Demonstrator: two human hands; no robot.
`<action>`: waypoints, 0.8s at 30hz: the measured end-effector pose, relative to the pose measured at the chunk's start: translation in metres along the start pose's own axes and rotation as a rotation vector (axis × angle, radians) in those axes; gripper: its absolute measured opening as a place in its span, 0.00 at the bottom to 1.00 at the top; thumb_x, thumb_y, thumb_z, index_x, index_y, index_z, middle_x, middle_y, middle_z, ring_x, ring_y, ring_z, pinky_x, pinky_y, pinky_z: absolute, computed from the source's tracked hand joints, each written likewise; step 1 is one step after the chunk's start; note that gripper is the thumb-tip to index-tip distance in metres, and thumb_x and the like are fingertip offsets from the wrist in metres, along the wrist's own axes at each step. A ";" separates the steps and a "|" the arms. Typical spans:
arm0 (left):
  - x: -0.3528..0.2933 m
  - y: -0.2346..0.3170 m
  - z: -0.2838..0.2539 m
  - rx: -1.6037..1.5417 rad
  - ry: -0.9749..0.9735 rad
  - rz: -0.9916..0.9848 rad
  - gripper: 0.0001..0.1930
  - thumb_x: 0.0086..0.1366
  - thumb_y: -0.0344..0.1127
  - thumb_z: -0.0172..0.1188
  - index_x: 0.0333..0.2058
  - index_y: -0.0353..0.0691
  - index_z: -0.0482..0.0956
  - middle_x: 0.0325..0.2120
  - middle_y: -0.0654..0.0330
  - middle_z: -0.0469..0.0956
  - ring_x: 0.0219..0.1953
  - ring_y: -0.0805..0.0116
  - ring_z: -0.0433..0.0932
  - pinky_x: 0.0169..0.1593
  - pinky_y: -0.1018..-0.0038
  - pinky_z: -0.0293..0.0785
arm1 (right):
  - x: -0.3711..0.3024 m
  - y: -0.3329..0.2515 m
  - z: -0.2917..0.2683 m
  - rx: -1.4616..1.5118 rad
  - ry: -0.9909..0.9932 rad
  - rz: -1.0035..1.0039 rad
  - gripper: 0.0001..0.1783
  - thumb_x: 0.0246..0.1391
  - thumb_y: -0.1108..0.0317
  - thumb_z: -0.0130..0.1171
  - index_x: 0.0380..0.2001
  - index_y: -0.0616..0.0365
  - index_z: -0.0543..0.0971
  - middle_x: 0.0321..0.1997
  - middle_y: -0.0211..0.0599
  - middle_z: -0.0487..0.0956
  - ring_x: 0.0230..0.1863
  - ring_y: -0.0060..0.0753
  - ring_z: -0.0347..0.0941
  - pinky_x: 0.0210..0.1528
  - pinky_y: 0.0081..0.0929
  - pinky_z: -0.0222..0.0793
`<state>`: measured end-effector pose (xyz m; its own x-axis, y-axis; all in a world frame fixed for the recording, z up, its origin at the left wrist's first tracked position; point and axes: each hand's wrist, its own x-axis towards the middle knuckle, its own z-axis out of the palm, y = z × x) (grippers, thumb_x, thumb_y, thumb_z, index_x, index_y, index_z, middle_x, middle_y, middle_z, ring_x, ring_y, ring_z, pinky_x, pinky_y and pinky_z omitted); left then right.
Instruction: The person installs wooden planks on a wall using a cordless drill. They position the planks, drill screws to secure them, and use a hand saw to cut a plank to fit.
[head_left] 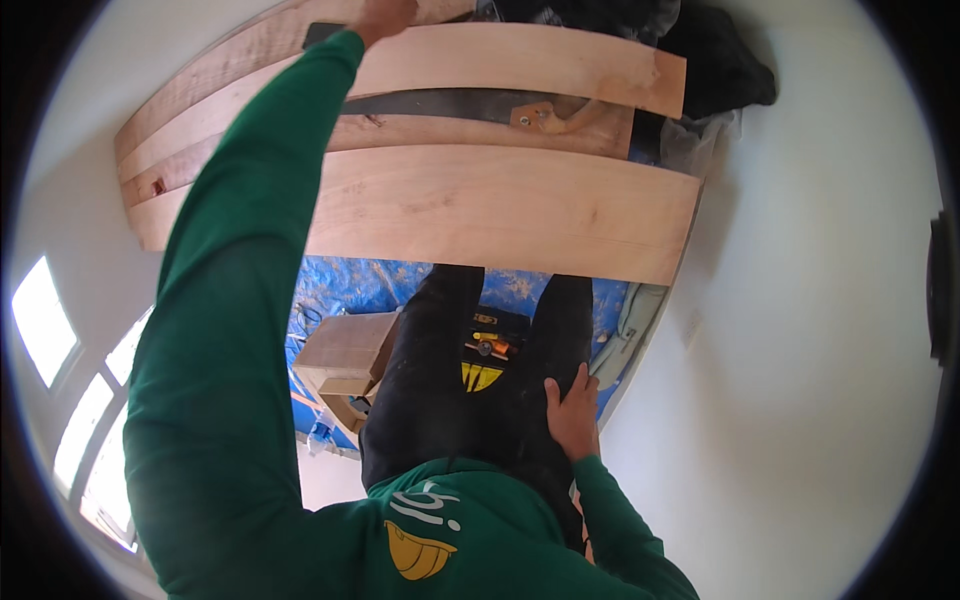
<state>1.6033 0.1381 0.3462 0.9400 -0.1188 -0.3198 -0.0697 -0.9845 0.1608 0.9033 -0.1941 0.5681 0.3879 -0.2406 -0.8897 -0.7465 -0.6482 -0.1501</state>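
Green sleeve (235,290) up close; left hand (385,18), the nearer, at far planks (530,55) running left-right; dark block (320,35) just left; its fingers, can't tell; right hand (573,412) fingers apart, on thigh (555,335).

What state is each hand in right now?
Left hand: can't tell, cut off by the top edge.
Right hand: open, resting on the black trousers.

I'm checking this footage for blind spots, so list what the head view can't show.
In the head view:
Left grip: partly cut off by the top edge.
Nearest board: partly hidden behind the green left sleeve.
Cardboard box: contents mostly hidden by its flaps.
Small tools between the legs: too small to identify.
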 end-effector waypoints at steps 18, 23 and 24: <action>-0.155 -0.057 0.030 -0.525 0.643 -0.019 0.24 0.73 0.42 0.68 0.62 0.35 0.79 0.49 0.44 0.81 0.55 0.43 0.78 0.61 0.51 0.76 | 0.010 -0.022 -0.012 -0.120 0.099 0.006 0.50 0.73 0.42 0.61 0.78 0.73 0.57 0.70 0.70 0.67 0.69 0.75 0.68 0.70 0.64 0.67; -0.377 -0.080 0.112 -1.093 0.150 -0.783 0.27 0.72 0.42 0.67 0.65 0.36 0.78 0.41 0.56 0.85 0.46 0.65 0.82 0.50 0.65 0.79 | 0.018 -0.026 -0.022 -0.195 0.046 -0.008 0.50 0.73 0.40 0.59 0.78 0.71 0.58 0.69 0.69 0.67 0.70 0.75 0.68 0.71 0.65 0.67; -0.429 -0.077 0.131 -1.081 -0.028 -0.891 0.26 0.72 0.43 0.68 0.64 0.37 0.80 0.39 0.55 0.85 0.42 0.68 0.82 0.47 0.66 0.80 | 0.022 -0.027 -0.026 -0.235 -0.005 0.007 0.50 0.73 0.39 0.58 0.78 0.71 0.58 0.69 0.69 0.67 0.70 0.75 0.68 0.71 0.65 0.68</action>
<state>1.1619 0.2483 0.3491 0.5235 0.4709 -0.7101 0.8401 -0.1460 0.5225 0.9461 -0.2008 0.5644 0.3800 -0.2420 -0.8928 -0.6026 -0.7970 -0.0405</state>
